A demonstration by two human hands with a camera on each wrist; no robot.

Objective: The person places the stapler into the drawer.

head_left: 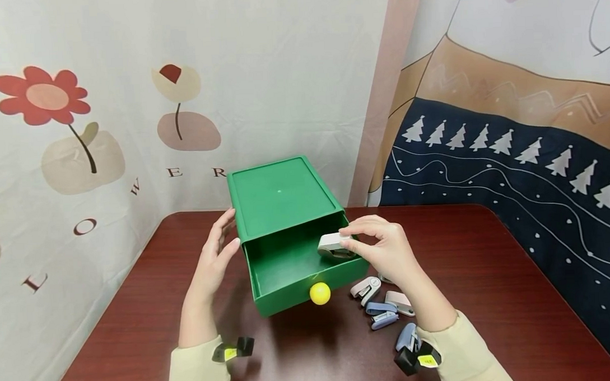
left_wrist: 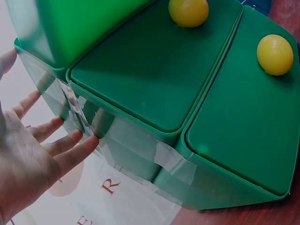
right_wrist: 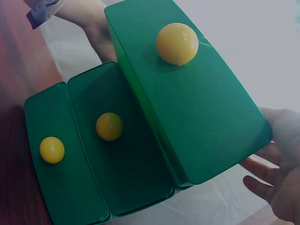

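A green drawer cabinet [head_left: 285, 194] stands on the table with its top drawer [head_left: 288, 297] pulled out, a round yellow knob [head_left: 320, 293] on the front. Between thumb and fingers, my right hand [head_left: 385, 246] pinches a small white stapler [head_left: 333, 241] over the right part of this drawer. The drawer front hides the stapler in the right wrist view. My left hand [head_left: 210, 266] is at the cabinet's left side, its fingers spread along the taped wall [left_wrist: 136, 145] in the left wrist view.
Right of the cabinet lie several small staplers: a pink and white one [head_left: 366, 289], a blue one [head_left: 382, 315], a pink one [head_left: 400, 303] and another blue one [head_left: 407, 337] near my right wrist. Two lower drawers [right_wrist: 136, 178] are closed. A printed curtain [head_left: 291, 73] hangs behind the table.
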